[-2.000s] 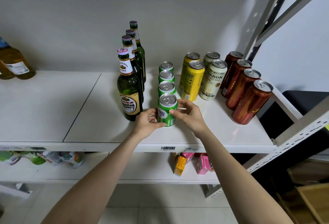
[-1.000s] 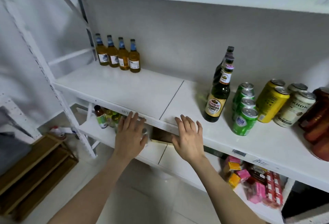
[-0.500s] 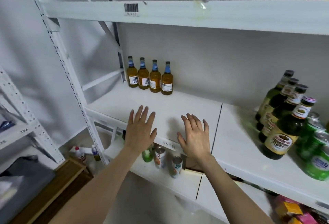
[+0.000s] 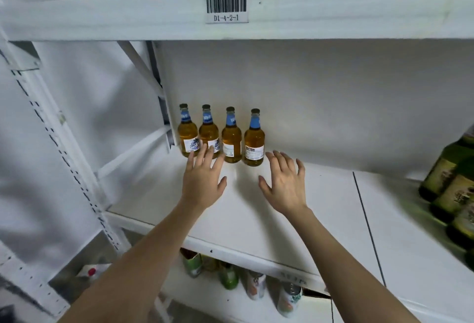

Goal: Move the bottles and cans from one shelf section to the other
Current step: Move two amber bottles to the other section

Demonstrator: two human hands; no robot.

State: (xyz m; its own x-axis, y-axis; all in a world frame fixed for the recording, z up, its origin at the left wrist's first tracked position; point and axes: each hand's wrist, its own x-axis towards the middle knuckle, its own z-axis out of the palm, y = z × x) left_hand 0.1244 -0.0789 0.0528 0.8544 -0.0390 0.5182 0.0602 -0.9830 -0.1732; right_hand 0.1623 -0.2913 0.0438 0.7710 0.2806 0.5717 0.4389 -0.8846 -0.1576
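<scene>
The white shelf (image 4: 295,220) carries four amber bottles (image 4: 232,140) in a row at its far left, against the back wall, all upright with long axis vertical and caps up. The left hand (image 4: 202,181) and right hand (image 4: 287,184) hover near them, fingers spread, holding nothing. The bottles are probably glass: heavy, stiff, smooth and fragile, so I would grip around the body.

place: likely stockroom | cue: barcode label (image 4: 226,6), steel shelving (image 4: 128,18), bottles (image 4: 231,138)
</scene>
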